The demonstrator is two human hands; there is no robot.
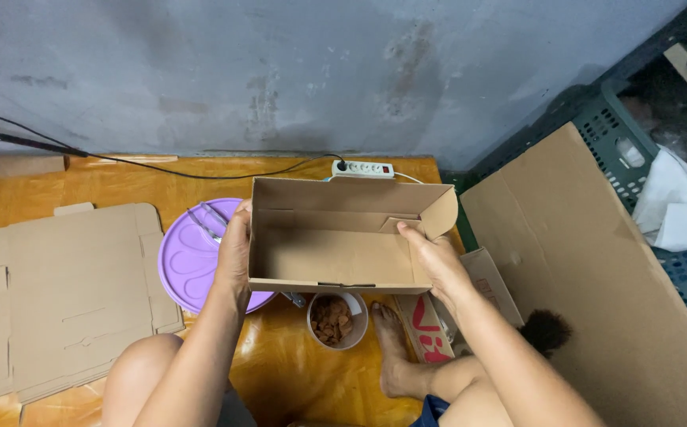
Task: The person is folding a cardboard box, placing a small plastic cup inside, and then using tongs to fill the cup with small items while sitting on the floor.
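A big sheet of brown cardboard (596, 300) leans up on the right, taking most of that side and hemming in the right arm; behind it stands a dark plastic crate (620, 142) with white cloth (675, 205) spilling from it. On the left of the orange floor (122, 178) lies a stack of flat, unfolded box blanks (67, 296), so more of the folding looks left to do. In the middle, held just above the floor, is the small cardboard box (343, 237): its base and four walls already stand, it is empty and open on top, and its right end flap is still turned outward, so I judge it nearly formed but not finished. The left hand (234, 253) is clamped on the box's left wall, and the right hand (438, 265) grips the right wall, with fingers (408, 231) hooked over the rim by a tucked tab, though how firmly they press is hard to tell from here. A round purple lid (193, 253) with metal tongs (205, 221) lies just left of the box, partly under it. A small cup of brown bits (335, 320) stands near, below the box's front edge, beside a bare foot (391, 340). Far off, a white power strip (363, 168) sits against the wall. Open room is mostly at the far left.
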